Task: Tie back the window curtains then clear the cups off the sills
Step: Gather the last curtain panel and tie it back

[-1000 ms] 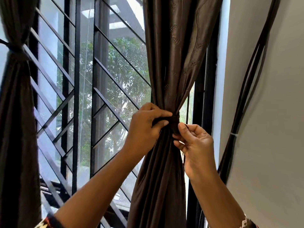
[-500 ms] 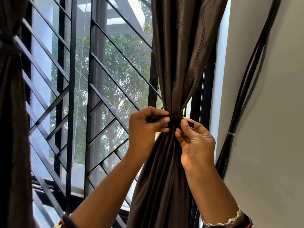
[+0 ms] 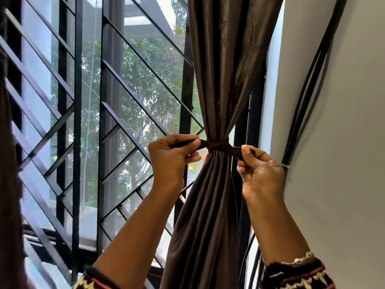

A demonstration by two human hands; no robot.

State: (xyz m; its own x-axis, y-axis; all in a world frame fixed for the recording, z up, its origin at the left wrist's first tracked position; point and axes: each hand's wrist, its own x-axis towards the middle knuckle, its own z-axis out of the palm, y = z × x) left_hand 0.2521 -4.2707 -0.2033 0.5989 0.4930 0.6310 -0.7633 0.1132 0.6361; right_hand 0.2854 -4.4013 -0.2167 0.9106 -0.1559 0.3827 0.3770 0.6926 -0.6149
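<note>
A dark brown curtain (image 3: 225, 65) hangs at the right side of the window, gathered at mid height by a dark tie band (image 3: 217, 145) knotted around it. My left hand (image 3: 171, 157) pinches the band's left end, held out taut to the left of the knot. On the other side my right hand (image 3: 260, 170) pinches the band's right end, stretched out from the knot. A second dark curtain (image 3: 10, 184) fills the far left edge. No cup or sill top is in view.
A black diagonal window grille (image 3: 125, 113) with mesh covers the glass, trees beyond. Black cables (image 3: 308, 97) run down the grey wall (image 3: 343, 184) on the right, bound by a white tie. The window's bottom frame (image 3: 52, 245) shows at lower left.
Both hands were close together at the knot; now they have moved apart, each drawing an end of the band sideways. The view has shifted slightly left.
</note>
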